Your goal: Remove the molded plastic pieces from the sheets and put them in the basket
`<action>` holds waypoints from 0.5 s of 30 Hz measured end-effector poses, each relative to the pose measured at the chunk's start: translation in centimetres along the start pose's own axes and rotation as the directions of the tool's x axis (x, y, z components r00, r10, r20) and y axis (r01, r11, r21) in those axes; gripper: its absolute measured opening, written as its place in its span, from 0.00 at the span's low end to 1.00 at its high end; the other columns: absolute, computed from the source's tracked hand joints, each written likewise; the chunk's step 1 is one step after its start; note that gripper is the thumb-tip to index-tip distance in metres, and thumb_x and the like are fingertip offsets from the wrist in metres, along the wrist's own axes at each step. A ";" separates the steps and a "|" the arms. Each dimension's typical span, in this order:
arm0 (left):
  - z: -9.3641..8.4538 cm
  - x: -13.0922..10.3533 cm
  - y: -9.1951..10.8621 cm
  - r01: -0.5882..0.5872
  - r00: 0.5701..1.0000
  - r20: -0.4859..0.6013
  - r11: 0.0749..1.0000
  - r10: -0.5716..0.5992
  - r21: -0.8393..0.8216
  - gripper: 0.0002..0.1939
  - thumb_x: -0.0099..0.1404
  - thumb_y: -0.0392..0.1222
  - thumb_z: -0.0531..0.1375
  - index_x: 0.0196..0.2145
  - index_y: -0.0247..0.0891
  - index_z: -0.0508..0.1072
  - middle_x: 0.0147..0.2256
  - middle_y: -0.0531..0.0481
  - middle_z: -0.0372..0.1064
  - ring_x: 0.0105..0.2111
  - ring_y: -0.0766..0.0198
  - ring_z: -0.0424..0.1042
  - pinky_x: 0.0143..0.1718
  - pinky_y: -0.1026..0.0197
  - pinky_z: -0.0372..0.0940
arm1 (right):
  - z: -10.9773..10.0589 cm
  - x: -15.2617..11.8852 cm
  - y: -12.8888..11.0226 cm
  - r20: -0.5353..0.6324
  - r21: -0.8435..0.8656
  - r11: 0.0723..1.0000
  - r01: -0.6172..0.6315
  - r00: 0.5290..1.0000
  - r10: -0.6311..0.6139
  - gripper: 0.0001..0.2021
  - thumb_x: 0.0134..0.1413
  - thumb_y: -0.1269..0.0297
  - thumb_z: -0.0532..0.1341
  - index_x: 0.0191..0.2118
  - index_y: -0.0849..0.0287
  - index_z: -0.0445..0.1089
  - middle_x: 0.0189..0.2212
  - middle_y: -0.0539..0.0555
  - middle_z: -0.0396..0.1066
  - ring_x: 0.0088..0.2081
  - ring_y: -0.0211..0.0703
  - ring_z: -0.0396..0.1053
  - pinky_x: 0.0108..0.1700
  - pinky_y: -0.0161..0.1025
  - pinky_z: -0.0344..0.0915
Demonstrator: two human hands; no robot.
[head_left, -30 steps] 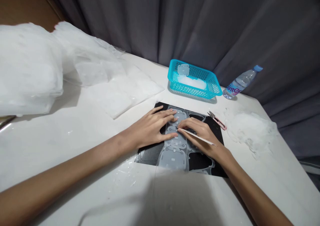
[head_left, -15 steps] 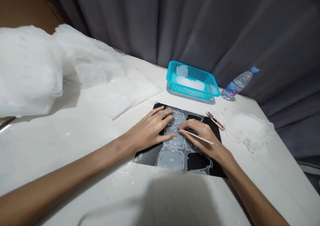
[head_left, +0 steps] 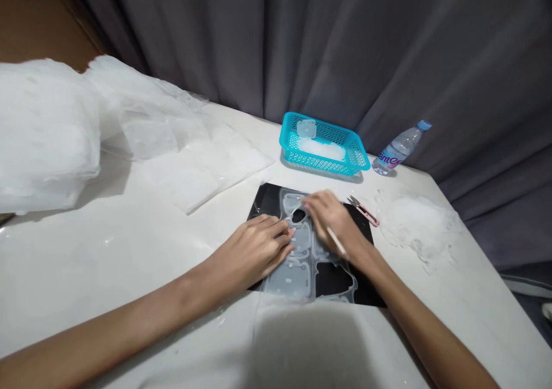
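A translucent moulded plastic sheet (head_left: 288, 278) with several rounded panels lies on a black mat (head_left: 267, 198). My left hand (head_left: 263, 244) rests on the sheet's left side, its fingers bent together and the fingertips gripping its edge near the middle panels. My right hand (head_left: 331, 219) is closed at the sheet's upper part, blurred by motion. A thin white stick tool (head_left: 336, 242) lies held in it, pointing back toward the wrist. The right fingertips touch the sheet by a small dark opening between panels; whether they pinch it is unclear.
A blue basket (head_left: 323, 166) holding translucent pieces stands behind the mat. Right of it are a water bottle (head_left: 399, 150), small pink-handled snips (head_left: 364, 212) and a heap of clear scraps (head_left: 420, 225). Large white plastic bags (head_left: 47, 136) fill the left. A grey curtain (head_left: 310, 44) hangs behind.
My left hand has gone from spread flat to bent fingers, lower on the sheet. My right hand has moved up, its stick turned steeper. A dark opening now shows among the upper panels.
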State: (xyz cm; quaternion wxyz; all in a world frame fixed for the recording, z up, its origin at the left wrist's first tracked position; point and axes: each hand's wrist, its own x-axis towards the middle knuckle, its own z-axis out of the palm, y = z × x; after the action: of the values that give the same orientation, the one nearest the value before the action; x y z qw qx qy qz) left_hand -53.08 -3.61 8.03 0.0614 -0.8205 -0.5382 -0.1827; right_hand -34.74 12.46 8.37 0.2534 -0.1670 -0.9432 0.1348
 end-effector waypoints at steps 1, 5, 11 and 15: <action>-0.2 0.1 -0.1 0.013 1.000 0.022 1.000 -0.012 -0.027 0.14 0.78 0.41 0.55 0.44 0.34 0.80 0.44 0.44 0.79 0.44 0.52 0.77 0.48 0.51 0.66 | -0.7 0.9 1.1 -0.123 0.005 0.996 -0.085 0.989 0.085 0.13 0.73 0.67 0.51 0.46 0.57 0.75 0.42 0.61 0.76 0.45 0.54 0.71 0.54 0.53 0.68; -1.7 1.4 -0.6 0.139 0.979 0.171 0.979 -0.113 -0.149 0.15 0.76 0.48 0.57 0.43 0.35 0.79 0.41 0.43 0.77 0.41 0.50 0.76 0.45 0.50 0.66 | -4.0 3.1 3.9 -0.373 0.120 0.936 -0.332 0.858 0.352 0.12 0.69 0.63 0.56 0.40 0.58 0.77 0.42 0.59 0.77 0.47 0.54 0.73 0.54 0.53 0.67; -1.5 4.1 -2.7 0.551 0.829 0.371 0.494 -0.418 -0.673 0.30 0.76 0.66 0.47 0.51 0.41 0.77 0.40 0.46 0.79 0.44 0.50 0.75 0.49 0.50 0.63 | -6.1 0.2 -2.7 -0.084 0.367 0.899 -0.241 0.953 0.290 0.10 0.70 0.61 0.60 0.47 0.53 0.79 0.46 0.55 0.77 0.49 0.47 0.74 0.54 0.47 0.68; 0.0 4.2 -3.6 0.474 0.852 0.355 0.279 -0.385 -0.835 0.26 0.73 0.63 0.56 0.44 0.38 0.80 0.42 0.44 0.79 0.44 0.52 0.75 0.48 0.53 0.63 | -6.5 -1.3 -5.2 0.272 0.531 0.816 -0.231 0.958 0.094 0.14 0.70 0.58 0.61 0.56 0.48 0.77 0.57 0.56 0.71 0.54 0.48 0.72 0.56 0.46 0.70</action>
State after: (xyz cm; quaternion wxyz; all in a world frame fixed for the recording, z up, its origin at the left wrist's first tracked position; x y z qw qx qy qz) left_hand -54.92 1.48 9.23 -0.4631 -0.5509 -0.5549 -0.4173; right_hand -31.60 8.35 14.99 0.1662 -0.1493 -0.8680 0.4435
